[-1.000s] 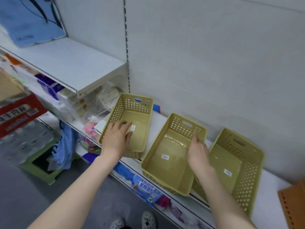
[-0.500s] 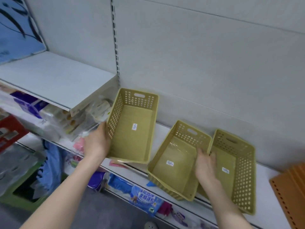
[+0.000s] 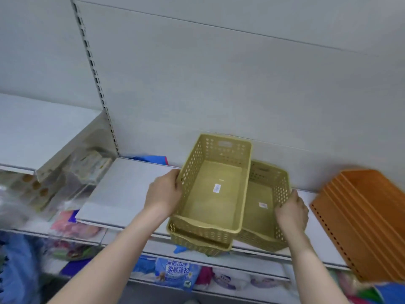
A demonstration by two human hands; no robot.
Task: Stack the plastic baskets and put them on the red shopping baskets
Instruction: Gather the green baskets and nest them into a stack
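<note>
Three olive-yellow perforated plastic baskets sit on the white shelf. My left hand grips the left wall of one basket, which rests tilted inside a second basket whose front rim shows beneath it. The third basket stands just to the right, partly tucked under the top one. My right hand curls over that third basket's right wall. Each visible basket floor carries a small white sticker. No red shopping baskets are in view.
A stack of orange perforated trays lies on the shelf at the right. A blue-and-white soft pack and other packaged goods fill the shelf below. Clear-wrapped goods sit under the higher shelf at left.
My left hand has carried the leftmost basket to the right and set it into the middle basket. My right hand has shifted from the middle basket's rim to the right basket's outer wall.
</note>
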